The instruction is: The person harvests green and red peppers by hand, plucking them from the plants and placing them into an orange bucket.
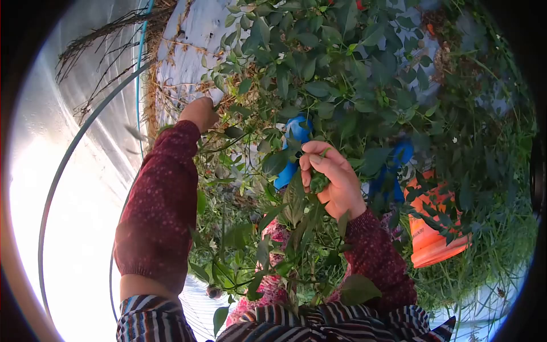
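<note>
My right hand [341, 181] is raised among the leafy stems, palm partly turned up and fingers curled inward. Dark green leaf-like plant matter [319, 182] lies in the curl of its fingers, with a thin green bit between thumb and forefinger. Farther out to the left, my left hand [200, 114] is closed beside dry stems at the plant's edge. Its fingertips are mostly hidden, so what it grips does not show. A small white patch [216, 95] shows just past its knuckles. The bushy green plant [325, 91] spreads ahead of both hands.
Blue boots [297, 130] show through the leaves below me. An orange bucket [430, 236] leans in the grass at right. Pale plastic sheeting [68, 165] and a curved dark pipe [73, 139] line the left. Dry branches [108, 40] hang at the upper left.
</note>
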Tool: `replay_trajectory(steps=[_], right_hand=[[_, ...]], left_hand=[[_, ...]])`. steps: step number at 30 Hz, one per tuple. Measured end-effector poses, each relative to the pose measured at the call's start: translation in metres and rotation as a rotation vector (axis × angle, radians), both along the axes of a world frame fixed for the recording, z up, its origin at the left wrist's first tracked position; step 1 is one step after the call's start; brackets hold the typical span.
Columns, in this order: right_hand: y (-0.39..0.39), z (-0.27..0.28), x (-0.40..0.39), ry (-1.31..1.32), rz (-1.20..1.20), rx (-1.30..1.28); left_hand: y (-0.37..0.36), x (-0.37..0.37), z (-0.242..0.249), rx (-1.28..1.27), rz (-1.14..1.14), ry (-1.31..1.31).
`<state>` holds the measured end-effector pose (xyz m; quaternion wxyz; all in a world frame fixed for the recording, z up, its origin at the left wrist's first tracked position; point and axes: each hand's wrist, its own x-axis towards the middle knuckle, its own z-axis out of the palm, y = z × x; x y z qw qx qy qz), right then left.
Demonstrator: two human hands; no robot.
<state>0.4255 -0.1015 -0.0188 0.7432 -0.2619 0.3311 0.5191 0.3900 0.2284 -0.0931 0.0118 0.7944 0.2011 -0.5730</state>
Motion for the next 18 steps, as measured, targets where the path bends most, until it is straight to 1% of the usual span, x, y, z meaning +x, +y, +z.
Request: replay_trajectory(steps=[1,3,4,5,7,8,9,11,13,15,17,18], right_hand=[[0.000,0.000,0.001,0.009,0.000,-0.002],[0.003,0.004,0.004,0.024,-0.007,-0.002],[0.004,0.005,0.006,0.042,-0.012,-0.006],[0.004,0.005,0.007,0.042,-0.012,-0.004],[0.003,0.004,0.009,-0.004,-0.007,-0.001],[0.002,0.004,0.010,0.000,-0.004,-0.004],[0.001,0.003,0.011,-0.020,-0.019,0.006],[0.000,0.003,0.011,-0.025,-0.028,0.011],[0.000,0.002,0.012,-0.060,-0.076,-0.010],[-0.003,0.001,0.011,-0.045,-0.084,-0.031],[-0.004,0.001,0.011,-0.081,-0.113,-0.036],[-0.004,0.002,0.009,-0.084,-0.114,-0.041]], left_hand=[[0.001,-0.001,0.011,0.005,-0.003,-0.002],[-0.002,-0.007,0.033,-0.154,0.357,-0.362],[-0.006,-0.008,0.040,-0.199,0.409,-0.431],[-0.010,-0.010,0.046,-0.197,0.409,-0.432],[-0.022,-0.015,0.058,-0.174,0.653,-0.490],[-0.030,-0.022,0.060,-0.246,0.822,-0.616],[-0.036,-0.027,0.062,-0.247,0.827,-0.610],[-0.049,-0.037,0.065,-0.274,0.915,-0.740],[-0.057,-0.046,0.065,-0.250,0.956,-0.753],[-0.070,-0.041,0.074,-0.300,1.234,-0.897],[-0.074,-0.019,0.098,-0.281,1.239,-0.857],[-0.074,-0.017,0.101,-0.316,1.144,-0.889]])
